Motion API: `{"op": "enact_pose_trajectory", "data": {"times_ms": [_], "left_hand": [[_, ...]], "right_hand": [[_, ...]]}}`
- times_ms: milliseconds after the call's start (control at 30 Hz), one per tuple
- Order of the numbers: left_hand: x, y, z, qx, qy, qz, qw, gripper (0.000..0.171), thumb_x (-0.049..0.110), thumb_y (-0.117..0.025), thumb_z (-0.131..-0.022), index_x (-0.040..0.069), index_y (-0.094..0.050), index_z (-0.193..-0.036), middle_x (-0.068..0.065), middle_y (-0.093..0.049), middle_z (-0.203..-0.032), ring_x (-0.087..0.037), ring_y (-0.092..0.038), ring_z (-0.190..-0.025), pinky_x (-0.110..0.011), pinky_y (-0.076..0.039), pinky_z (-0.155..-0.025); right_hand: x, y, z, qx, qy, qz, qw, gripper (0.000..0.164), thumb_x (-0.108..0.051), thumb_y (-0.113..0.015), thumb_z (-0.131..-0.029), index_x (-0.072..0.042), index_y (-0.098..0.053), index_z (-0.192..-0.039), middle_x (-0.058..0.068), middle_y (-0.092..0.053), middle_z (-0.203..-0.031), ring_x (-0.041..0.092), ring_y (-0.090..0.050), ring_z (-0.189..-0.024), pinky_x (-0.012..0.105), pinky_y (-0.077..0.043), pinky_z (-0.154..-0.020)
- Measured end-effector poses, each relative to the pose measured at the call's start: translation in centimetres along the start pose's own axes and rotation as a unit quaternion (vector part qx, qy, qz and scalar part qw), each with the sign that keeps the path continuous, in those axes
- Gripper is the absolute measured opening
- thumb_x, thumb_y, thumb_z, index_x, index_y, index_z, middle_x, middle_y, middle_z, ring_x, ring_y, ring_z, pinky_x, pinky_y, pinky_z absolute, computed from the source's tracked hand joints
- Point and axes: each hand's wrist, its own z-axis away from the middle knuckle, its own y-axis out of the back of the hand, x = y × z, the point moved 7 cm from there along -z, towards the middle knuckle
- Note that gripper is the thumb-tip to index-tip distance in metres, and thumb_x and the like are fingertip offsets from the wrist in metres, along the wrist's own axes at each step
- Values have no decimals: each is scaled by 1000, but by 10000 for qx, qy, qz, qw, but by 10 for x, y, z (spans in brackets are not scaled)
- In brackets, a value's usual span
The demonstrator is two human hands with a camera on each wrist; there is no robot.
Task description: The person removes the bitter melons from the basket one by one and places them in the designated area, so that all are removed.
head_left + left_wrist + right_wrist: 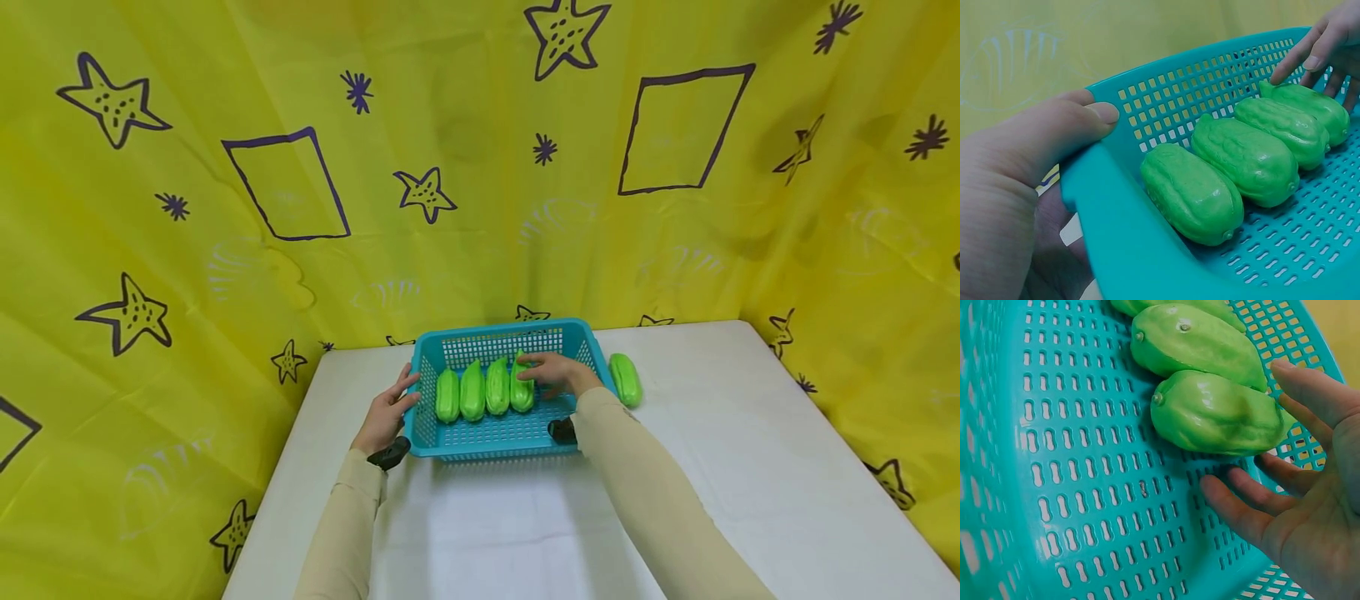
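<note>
A teal plastic basket (495, 450) with perforated walls stands on the table. Inside, several glossy green gourd-shaped fruits lie side by side, from the leftmost fruit (1192, 195) to the rightmost fruit (1216, 415). My left hand (386, 414) grips the basket's left rim, thumb (1105, 112) on top and the other fingers outside the wall. Over the basket's right half, my right hand (555, 372) is at the rightmost fruit, its thumb and fingers spread around the stem end. In the right wrist view its fingertips (1213, 487) are beside that fruit, low over the basket floor.
Another green fruit (625, 380) lies on the white table (750, 467), just outside the basket's right wall. Behind the table and along both sides hangs a yellow curtain (480, 250) printed with stars and squares.
</note>
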Motion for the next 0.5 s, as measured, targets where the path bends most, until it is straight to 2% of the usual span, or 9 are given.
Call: {"op": "enact_pose_trajectory", "data": {"times_ms": [200,500], "left_hand": [[1,-2,0,10,28,17,10000,51,15,-56,-100,7,-42,-149,10,-17,-162,-24,-12,-149,-46,-30,-112],[2,-2,2,-36,122,45,9999,52,15,-55,-101,7,-40,-150,11,-15,-162,-23,-9,-149,-47,-28,-113]], "right_hand": [[2,-3,-3,-53,-62,-47,10000,58,-18,-53,-102,-7,-30,-154,22,-15,-159,50,-23,-140,60,-37,-105],[10,-1,-10,-55,-35,348,9994,58,-18,-56,-100,-6,-34,-152,24,-18,-158,47,-24,-141,60,-37,-104]]}}
